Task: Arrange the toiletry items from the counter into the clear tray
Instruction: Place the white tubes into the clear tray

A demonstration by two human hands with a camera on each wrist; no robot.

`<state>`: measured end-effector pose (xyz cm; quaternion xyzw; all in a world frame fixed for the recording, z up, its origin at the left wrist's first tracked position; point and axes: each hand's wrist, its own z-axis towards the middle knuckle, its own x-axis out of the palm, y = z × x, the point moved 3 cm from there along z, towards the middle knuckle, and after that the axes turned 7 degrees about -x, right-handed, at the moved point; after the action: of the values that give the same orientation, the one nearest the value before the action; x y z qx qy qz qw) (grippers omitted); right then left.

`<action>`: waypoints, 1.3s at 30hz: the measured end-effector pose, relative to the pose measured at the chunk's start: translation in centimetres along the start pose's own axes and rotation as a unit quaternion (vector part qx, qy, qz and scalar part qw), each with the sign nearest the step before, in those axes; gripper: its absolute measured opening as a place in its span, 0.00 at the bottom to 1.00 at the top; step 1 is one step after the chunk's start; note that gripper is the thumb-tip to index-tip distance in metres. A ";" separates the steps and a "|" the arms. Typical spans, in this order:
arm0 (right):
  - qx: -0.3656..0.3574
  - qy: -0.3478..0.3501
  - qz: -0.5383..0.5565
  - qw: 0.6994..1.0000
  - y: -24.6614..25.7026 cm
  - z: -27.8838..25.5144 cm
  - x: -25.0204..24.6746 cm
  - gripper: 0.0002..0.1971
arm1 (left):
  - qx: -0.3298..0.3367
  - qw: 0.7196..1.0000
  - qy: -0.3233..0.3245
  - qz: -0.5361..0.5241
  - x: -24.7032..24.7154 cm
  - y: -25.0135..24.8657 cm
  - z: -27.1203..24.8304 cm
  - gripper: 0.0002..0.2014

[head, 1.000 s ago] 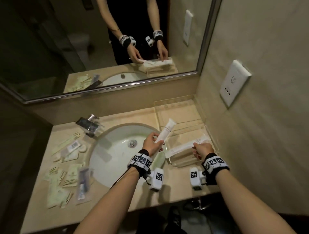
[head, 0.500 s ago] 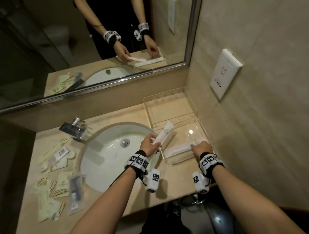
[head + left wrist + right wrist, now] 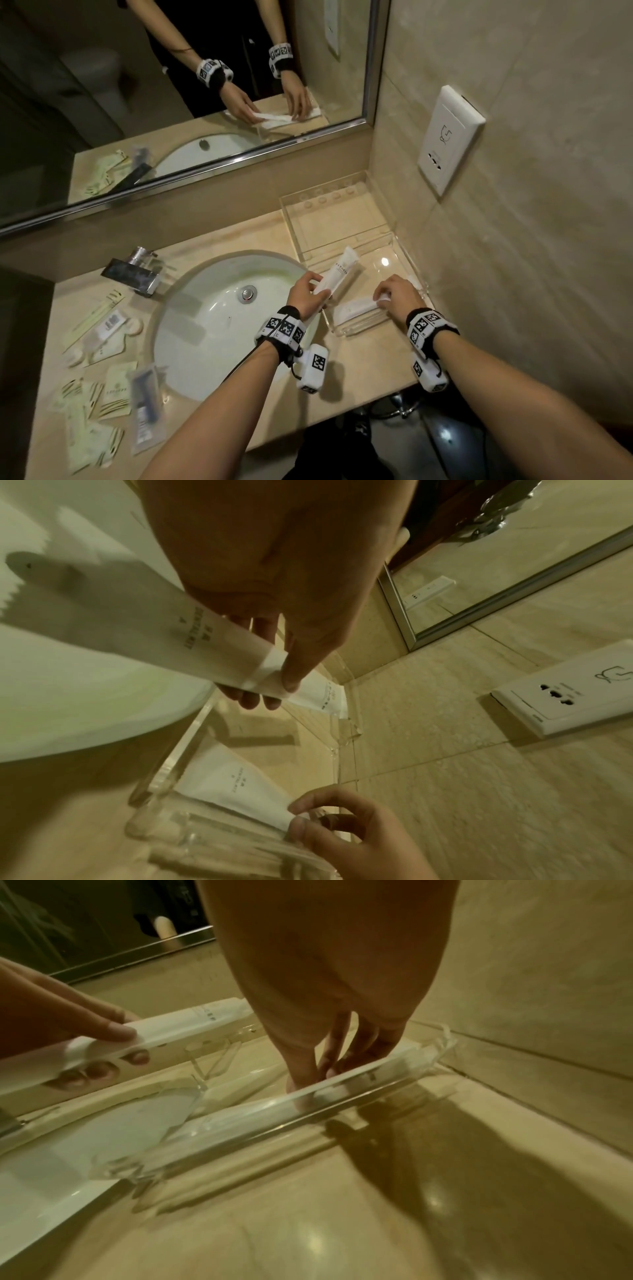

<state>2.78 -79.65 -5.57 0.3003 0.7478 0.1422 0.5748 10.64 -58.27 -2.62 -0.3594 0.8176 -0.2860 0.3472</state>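
A clear acrylic tray point(image 3: 342, 222) stands on the counter's right end, against the wall. My left hand point(image 3: 317, 287) grips a long white packet point(image 3: 337, 272) between thumb and fingers, slanted over the tray's left rim; the same packet point(image 3: 219, 653) shows in the left wrist view. A second white packet point(image 3: 356, 306) lies flat in the tray's front compartment. My right hand point(image 3: 382, 298) pinches its right end; the pinching fingers point(image 3: 298, 808) show from the left wrist. In the right wrist view that packet point(image 3: 260, 1107) sits behind the tray's front wall point(image 3: 342, 1093).
The white sink point(image 3: 212, 329) and chrome faucet point(image 3: 133, 274) lie left of the tray. Several sachets and a bagged item point(image 3: 145, 411) are scattered on the left counter point(image 3: 363, 363). A wall socket point(image 3: 448, 137) and the tiled wall border the right; a mirror point(image 3: 171, 85) stands behind.
My right hand has lowered its white packet from above the tray until it lies flat in the front compartment. The left hand keeps its packet, shifted slightly toward the tray.
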 end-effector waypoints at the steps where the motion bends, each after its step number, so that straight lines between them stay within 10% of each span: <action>1: 0.000 -0.005 0.004 1.000 -0.2 -0.1 -0.1 0.05 | 0.001 1.000 0.001 0.002 0.1 -0.1 0.1 0.15; 7: 0.047 -0.058 0.117 0.990 -0.1 0.3 -0.9 0.04 | 0.003 1.000 0.024 0.006 1.0 -1.0 0.4 0.13; 12: 0.120 -0.127 0.383 0.907 1.4 0.9 -2.9 0.27 | 0.026 0.997 0.070 0.026 2.3 -2.1 0.7 0.13; 15: 0.136 -0.135 0.438 0.878 1.2 1.5 -3.2 0.22 | 0.037 0.994 0.099 0.033 3.6 -3.0 0.6 0.11; 18: 0.144 -0.188 0.330 0.914 0.2 1.2 -4.0 0.07 | 0.033 0.992 0.085 0.084 4.7 -3.0 0.9 0.12; 26: 0.102 -0.111 -0.035 0.988 -1.0 -0.3 -3.3 0.15 | 0.026 0.980 0.034 0.197 6.7 -1.1 1.1 0.10; 39: -0.011 0.025 -0.243 0.970 -1.0 0.3 -2.2 0.18 | 0.049 0.967 0.023 0.249 6.4 -0.2 1.1 0.21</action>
<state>3.09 -81.76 -4.51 0.0993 0.8111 0.0140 0.5762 8.33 -63.70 -5.43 -0.1200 0.8743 -0.2383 0.4055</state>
